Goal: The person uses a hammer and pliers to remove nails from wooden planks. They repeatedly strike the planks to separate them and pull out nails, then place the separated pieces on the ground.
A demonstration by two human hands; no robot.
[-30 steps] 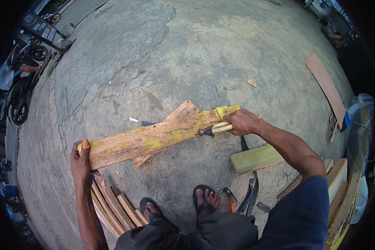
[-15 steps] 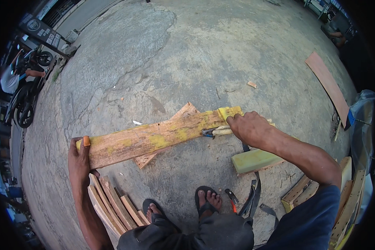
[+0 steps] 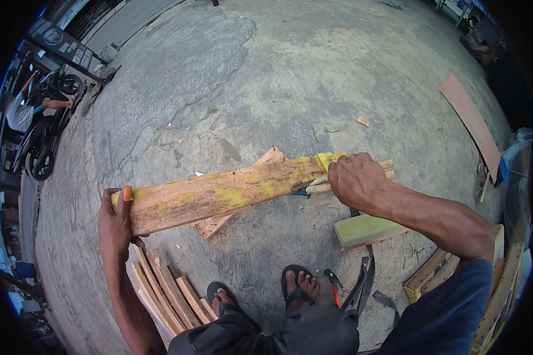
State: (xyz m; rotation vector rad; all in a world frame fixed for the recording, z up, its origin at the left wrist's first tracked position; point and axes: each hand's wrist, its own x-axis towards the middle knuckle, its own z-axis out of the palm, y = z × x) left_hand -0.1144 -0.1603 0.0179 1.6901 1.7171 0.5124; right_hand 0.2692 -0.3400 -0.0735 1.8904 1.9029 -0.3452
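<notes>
A worn wooden plank [image 3: 207, 198] with yellow patches spans the space between my hands, tilted slightly up to the right. My left hand [image 3: 116, 219] grips its left end, thumb on top; an orange band or cover sits on that thumb. At the plank's other end, my right hand [image 3: 361, 182] is closed on a bunched yellow strip [image 3: 328, 160], soft-looking like foam or cloth. Pincers [image 3: 314, 189] with pale handles show beside that hand, partly hidden by it. A second, shorter board [image 3: 213, 225] lies crosswise beneath the plank, nail points showing at its upper end.
Wood strips [image 3: 169, 284] lie by my left leg. A green-yellow padded block [image 3: 367, 229], a hammer [image 3: 333, 287] and black straps [image 3: 367, 278] are right of my feet. More frames of wood [image 3: 497, 302] stand far right, near a thin curved panel [image 3: 468, 124]. A person sits by motorcycles [image 3: 38, 148] at left.
The whole scene has shifted slightly to the right in the picture. My right hand has turned a little, knuckles higher, still on the yellow strip. The left hand keeps its hold.
</notes>
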